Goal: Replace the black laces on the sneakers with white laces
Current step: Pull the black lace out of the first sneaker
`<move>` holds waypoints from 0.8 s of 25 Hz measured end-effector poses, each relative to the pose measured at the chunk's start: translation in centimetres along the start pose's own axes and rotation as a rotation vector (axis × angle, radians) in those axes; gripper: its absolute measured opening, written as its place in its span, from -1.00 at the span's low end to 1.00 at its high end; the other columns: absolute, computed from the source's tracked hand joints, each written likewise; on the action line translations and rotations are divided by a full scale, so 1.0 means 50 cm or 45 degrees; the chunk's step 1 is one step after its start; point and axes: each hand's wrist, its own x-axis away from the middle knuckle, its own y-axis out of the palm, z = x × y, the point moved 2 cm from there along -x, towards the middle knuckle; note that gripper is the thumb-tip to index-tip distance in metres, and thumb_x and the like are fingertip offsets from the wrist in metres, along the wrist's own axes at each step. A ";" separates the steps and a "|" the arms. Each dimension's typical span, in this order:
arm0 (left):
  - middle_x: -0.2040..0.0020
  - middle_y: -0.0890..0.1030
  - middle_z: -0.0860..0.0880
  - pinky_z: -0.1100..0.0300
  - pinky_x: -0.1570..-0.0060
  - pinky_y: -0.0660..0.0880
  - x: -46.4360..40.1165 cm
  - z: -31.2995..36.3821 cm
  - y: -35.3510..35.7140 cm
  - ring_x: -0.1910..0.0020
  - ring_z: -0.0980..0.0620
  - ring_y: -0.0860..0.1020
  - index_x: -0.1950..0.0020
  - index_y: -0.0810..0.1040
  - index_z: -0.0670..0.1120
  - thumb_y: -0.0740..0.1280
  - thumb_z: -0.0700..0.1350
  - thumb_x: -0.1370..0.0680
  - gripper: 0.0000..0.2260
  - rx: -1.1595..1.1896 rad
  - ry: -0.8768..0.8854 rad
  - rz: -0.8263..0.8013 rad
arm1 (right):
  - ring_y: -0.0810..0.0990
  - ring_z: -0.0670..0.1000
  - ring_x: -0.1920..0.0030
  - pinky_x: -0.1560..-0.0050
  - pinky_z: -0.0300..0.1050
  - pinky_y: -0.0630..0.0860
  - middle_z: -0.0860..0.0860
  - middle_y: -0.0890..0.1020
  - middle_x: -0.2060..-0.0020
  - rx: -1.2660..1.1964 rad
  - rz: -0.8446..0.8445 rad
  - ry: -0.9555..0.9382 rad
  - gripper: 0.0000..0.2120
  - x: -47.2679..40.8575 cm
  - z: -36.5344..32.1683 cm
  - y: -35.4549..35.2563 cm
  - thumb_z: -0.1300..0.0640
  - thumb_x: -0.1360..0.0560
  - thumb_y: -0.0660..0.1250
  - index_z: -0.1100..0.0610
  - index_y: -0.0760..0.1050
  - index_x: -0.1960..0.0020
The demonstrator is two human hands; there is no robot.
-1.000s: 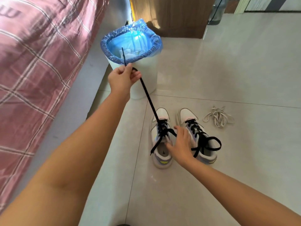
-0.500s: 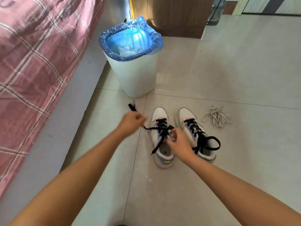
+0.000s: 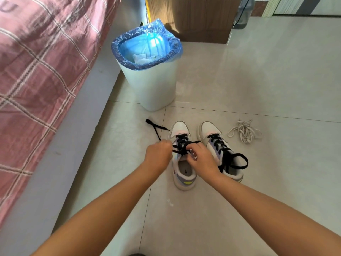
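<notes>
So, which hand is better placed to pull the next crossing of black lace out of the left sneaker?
The right hand: its fingers are already on the black lace crossings over the tongue; the left hand holds the freed end.

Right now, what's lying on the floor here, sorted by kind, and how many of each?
Sneakers: 2
Black laces: 2
White lace bundle: 1
Bin: 1
Total: 6
</notes>
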 end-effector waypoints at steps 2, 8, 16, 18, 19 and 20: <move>-0.08 0.53 -0.15 0.08 0.15 0.42 -0.035 -0.055 -0.019 -0.04 -0.17 0.55 -0.13 0.45 -0.20 0.16 -0.26 -0.54 -0.81 -0.039 -0.100 0.090 | 0.47 -0.03 0.12 0.16 -0.20 0.35 -0.02 0.49 0.08 0.009 -0.009 0.022 -0.81 -0.002 -0.003 -0.003 0.19 -0.51 0.28 0.10 0.48 -0.11; -0.07 0.57 -0.26 0.08 0.13 0.44 -0.046 -0.286 -0.004 -0.04 -0.26 0.56 -0.06 0.51 -0.27 0.25 -0.24 -0.51 -0.83 0.281 -0.832 0.039 | 0.45 -0.03 0.14 0.17 -0.12 0.43 -0.06 0.46 0.09 0.125 -0.105 0.032 -0.82 0.002 0.006 -0.025 0.19 -0.51 0.25 0.07 0.44 -0.11; 0.28 0.63 -0.27 0.10 0.31 0.46 -0.042 -0.407 0.005 0.30 -0.12 0.64 0.05 0.51 -0.32 0.23 -0.27 -0.53 -0.87 1.071 -1.339 0.354 | 0.39 -0.08 0.26 0.30 -0.30 0.28 -0.15 0.34 0.21 0.076 -0.231 -0.045 -0.84 0.013 0.025 -0.044 0.20 -0.48 0.28 0.00 0.40 -0.01; 0.45 0.54 -0.13 0.28 0.56 0.40 -0.054 -0.400 -0.005 0.63 0.09 0.48 0.16 0.41 -0.24 0.14 -0.26 -0.59 -0.85 2.069 -1.539 0.598 | 0.39 -0.07 0.27 0.32 -0.28 0.28 -0.11 0.34 0.18 0.152 -0.248 -0.076 -0.84 0.018 0.032 -0.048 0.19 -0.50 0.28 0.03 0.43 -0.05; 0.35 0.51 -0.10 0.35 0.59 0.39 -0.059 -0.399 -0.018 0.60 0.10 0.47 0.17 0.38 -0.22 0.13 -0.27 -0.60 -0.84 2.515 -1.548 0.815 | 0.39 -0.08 0.28 0.33 -0.28 0.28 -0.10 0.34 0.17 0.181 -0.264 -0.089 -0.84 0.018 0.032 -0.049 0.19 -0.50 0.27 0.03 0.43 -0.06; 0.24 0.46 -0.09 0.39 0.55 0.43 -0.064 -0.400 -0.032 0.48 0.07 0.48 0.16 0.38 -0.21 0.13 -0.28 -0.60 -0.85 2.803 -1.505 1.030 | 0.38 -0.09 0.29 0.34 -0.28 0.28 -0.09 0.34 0.16 0.198 -0.285 -0.095 -0.84 0.017 0.032 -0.052 0.18 -0.50 0.27 0.03 0.43 -0.07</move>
